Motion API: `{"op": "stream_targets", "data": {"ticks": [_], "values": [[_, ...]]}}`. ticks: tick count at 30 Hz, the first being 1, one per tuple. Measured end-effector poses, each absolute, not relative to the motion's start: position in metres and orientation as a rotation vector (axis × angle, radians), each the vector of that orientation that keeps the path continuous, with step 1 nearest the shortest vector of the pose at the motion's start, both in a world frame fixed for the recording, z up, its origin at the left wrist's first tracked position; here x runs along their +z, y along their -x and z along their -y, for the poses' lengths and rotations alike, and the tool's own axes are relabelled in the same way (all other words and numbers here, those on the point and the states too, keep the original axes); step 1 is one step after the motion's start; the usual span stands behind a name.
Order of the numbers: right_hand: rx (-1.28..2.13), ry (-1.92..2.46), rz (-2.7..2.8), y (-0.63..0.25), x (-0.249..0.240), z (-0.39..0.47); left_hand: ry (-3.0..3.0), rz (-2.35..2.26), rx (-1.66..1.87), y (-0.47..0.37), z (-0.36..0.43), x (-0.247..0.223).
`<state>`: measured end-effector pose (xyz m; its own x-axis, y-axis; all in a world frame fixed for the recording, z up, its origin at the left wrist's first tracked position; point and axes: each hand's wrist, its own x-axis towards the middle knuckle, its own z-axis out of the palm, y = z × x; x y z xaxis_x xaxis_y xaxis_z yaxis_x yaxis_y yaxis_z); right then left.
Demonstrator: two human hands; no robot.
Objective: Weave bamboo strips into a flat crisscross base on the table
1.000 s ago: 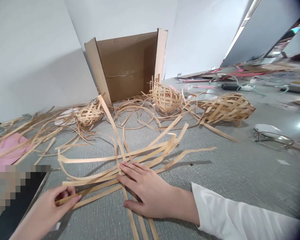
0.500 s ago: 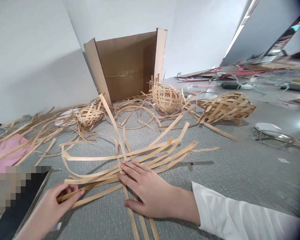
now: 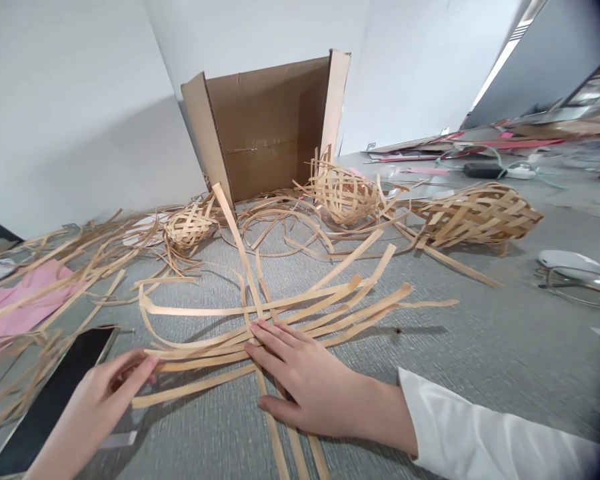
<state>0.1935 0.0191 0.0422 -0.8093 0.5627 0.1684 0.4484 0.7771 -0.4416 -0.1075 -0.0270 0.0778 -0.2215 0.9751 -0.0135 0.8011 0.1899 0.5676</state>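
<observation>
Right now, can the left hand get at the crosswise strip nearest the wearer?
Probably yes: the strip has its loose end beside the left hand, with nothing seen lying over it. The fingertips, though, are at other strips just beyond.

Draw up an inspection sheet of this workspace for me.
Surface: grey, textured.
Job's things: strips, laid crosswise, loose ends curling up.
Clutter: woven pieces, pink sheet, dark device, glasses.
Hands: right hand spread flat over the crossing; left hand at the strips' ends, grip unclear.
Cables: green cable, far right, away from both hands.
Surroundings: cardboard box standing against a pale wall.
</observation>
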Motion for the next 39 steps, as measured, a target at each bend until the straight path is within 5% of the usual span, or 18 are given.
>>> {"op": "stream_targets", "data": {"ticks": [39], "values": [[0.591,0.771,2.706,-0.193,0.041,-0.021,-1.13,-2.015,0.979,0.08,0.018,0.077]]}}
